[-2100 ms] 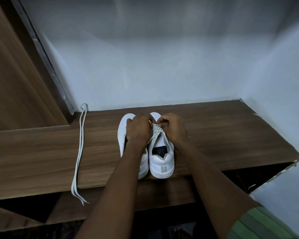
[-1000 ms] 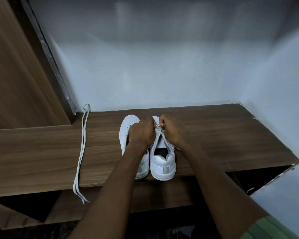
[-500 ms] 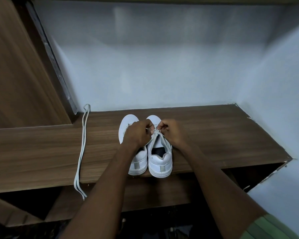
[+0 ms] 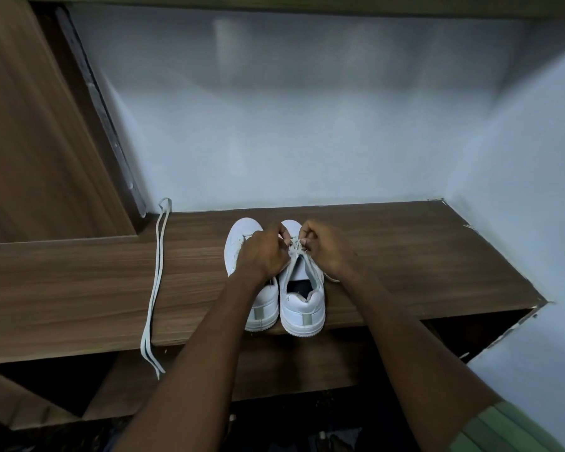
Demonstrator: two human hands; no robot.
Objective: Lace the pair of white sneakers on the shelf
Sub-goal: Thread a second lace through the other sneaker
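- Left hand [image 4: 264, 254] and right hand [image 4: 327, 251] each pinch the lace [image 4: 296, 250] over the right sneaker [image 4: 302, 303].
- Left sneaker [image 4: 242, 243] touches it on the shelf [image 4: 421, 256].
- Spare lace [image 4: 155, 282] lies well left of the sneakers.

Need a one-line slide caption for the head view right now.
Both hands pinch the lace on the right sneaker; spare lace lies on the shelf.

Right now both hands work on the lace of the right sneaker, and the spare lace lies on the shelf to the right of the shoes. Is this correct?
Not quite: in the head view the spare lace lies left of the shoes. The rest holds: left hand and right hand pinch the right sneaker's lace.
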